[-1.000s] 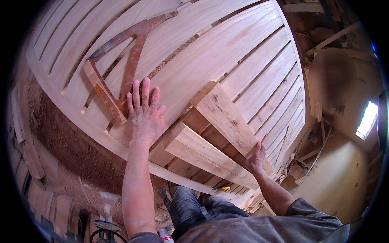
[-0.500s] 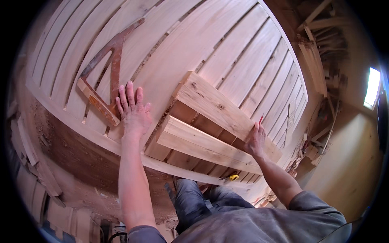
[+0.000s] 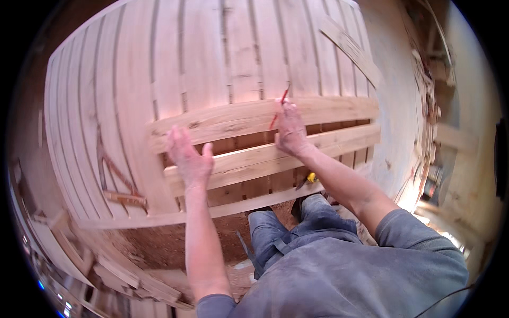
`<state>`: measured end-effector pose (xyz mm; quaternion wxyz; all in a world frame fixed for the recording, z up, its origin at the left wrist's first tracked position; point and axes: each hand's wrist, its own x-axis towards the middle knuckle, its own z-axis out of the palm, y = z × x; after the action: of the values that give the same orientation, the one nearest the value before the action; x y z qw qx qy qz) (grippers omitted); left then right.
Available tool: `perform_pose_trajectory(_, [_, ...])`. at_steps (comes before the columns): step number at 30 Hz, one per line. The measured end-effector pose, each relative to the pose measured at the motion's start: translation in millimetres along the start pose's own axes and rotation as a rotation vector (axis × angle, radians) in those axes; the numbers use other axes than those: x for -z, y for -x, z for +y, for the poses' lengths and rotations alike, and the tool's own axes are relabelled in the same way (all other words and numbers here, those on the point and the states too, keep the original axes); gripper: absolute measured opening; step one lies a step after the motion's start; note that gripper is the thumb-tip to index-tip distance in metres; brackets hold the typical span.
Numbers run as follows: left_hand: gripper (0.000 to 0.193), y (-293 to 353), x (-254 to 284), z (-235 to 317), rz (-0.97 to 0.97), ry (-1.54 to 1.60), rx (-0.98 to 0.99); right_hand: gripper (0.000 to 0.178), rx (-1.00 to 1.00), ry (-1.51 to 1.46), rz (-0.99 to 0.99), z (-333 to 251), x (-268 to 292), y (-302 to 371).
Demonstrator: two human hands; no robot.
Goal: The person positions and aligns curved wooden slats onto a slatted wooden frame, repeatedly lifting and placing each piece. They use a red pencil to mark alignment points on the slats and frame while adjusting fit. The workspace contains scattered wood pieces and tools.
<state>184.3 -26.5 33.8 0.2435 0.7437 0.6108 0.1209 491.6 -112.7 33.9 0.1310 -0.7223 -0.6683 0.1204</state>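
Two thick pale wooden boards lie crosswise on a slatted wooden panel: a far board (image 3: 233,120) and a near board (image 3: 254,163), with a gap between them. At the left end of these boards is my left hand (image 3: 191,159), slightly blurred, its thumb spread away from the fingers and nothing in its grasp. My right hand (image 3: 291,130) is closed around a slim red pencil (image 3: 284,96) above the middle of the far board. The pencil's tip points up and away. My right wrist passes over the near board.
The slatted panel (image 3: 132,69) stretches far ahead. A triangular wooden tool (image 3: 124,197) lies on its left side. A thin flat board (image 3: 350,50) rests at the far right. A yellow-handled tool (image 3: 311,177) sits at the near edge. Scrap timber (image 3: 114,273) lies lower left.
My view has turned, so the boards now run nearly level. My left hand has moved from the panel beside the triangular tool to the boards' left end. My right hand is farther left along them.
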Motion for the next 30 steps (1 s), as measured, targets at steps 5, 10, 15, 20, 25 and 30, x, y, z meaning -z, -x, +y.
perform_pose_trajectory(5, [0.096, -19.4, -75.4, 173.3, -0.355, -0.139, -0.366, 0.096, -0.114, -0.267, 0.066, 17.4, 54.8, 97.3])
perform_pose_trajectory(10, [0.100, -31.6, -148.2, 255.9, -0.546, -0.354, -0.564, 0.087, -0.399, -0.340, 0.038, 80.0, 112.0, 233.7])
perform_pose_trajectory(15, [0.084, -32.2, -176.7, 293.1, -0.498, -0.398, -0.666, 0.083, -0.802, -0.385, 0.007, 136.8, 154.4, 346.6])
perform_pose_trajectory(20, [0.072, -13.0, -131.5, 296.8, -0.366, -0.334, -0.774, 0.072, -1.098, -0.687, 0.177, 176.3, 162.6, 370.5])
perform_pose_trajectory(25, [0.118, 12.4, -46.0, 356.1, -0.438, -0.644, -0.265, 0.062, -1.262, -1.113, 0.418, 198.4, 161.7, 329.3])
perform_pose_trajectory(30, [0.129, 13.2, -4.4, 338.6, -0.457, -0.625, -0.208, 0.057, -1.167, -1.189, 0.407, 188.1, 131.5, 320.8])
